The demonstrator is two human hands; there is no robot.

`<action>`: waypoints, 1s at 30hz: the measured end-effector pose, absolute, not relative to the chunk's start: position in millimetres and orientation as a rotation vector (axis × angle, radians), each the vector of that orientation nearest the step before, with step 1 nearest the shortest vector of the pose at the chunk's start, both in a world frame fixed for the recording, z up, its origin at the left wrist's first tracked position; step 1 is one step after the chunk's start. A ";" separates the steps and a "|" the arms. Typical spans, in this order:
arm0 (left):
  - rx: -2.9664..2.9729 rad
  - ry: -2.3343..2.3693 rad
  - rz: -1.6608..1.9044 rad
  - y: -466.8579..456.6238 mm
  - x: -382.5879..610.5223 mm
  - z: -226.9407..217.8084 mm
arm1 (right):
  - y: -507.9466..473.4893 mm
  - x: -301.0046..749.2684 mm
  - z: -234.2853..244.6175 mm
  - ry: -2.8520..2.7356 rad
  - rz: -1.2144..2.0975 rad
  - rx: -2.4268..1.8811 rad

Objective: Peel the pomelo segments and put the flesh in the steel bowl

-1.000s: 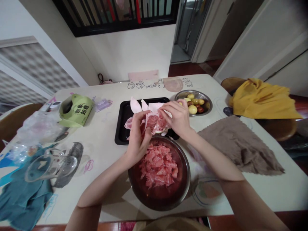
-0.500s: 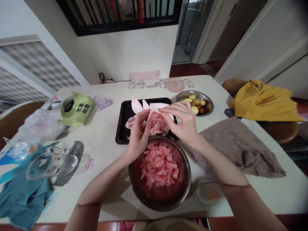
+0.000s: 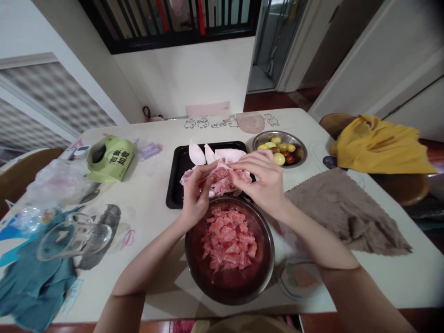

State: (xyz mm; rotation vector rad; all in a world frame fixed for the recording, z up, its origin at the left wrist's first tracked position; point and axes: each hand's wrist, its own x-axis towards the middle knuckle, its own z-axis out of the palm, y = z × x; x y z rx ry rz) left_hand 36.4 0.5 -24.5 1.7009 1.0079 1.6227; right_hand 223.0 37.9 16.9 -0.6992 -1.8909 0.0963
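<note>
Both my hands meet over the near side of a black tray point(image 3: 176, 178). My left hand point(image 3: 197, 192) grips the left side of a piece of pink pomelo point(image 3: 224, 177) with pale membrane on it. The fingers of my right hand point(image 3: 262, 180) pinch the membrane at its upper right. Thick white pomelo rind point(image 3: 197, 152) and membrane scraps lie in the tray, partly hidden by my hands. Just below, a steel bowl point(image 3: 197, 277) holds a heap of peeled pink pomelo flesh point(image 3: 229, 238).
Behind my right hand stands a steel bowl of small fruit point(image 3: 301, 143). A brown cloth point(image 3: 347, 212) lies to the right. On the left are a green paper box point(image 3: 121, 157), a plastic bag point(image 3: 58, 180), a glass pitcher point(image 3: 65, 238) on its side and a teal cloth point(image 3: 38, 286).
My left hand has shifted slightly left and down, and its fingers have turned on the pomelo piece. My right fingers have curled more at the membrane. The bowls and tray stay put.
</note>
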 end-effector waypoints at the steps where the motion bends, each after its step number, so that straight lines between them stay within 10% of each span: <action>1: 1.714 1.001 1.612 1.1 35.1 -24.7 | 37.0 222.3 15.8 -1.893 0.049 -0.688; 30: 2.064 0.902 1.053 13.0 -4.3 10.8 | 59.1 232.8 8.1 -2.048 -0.608 -0.412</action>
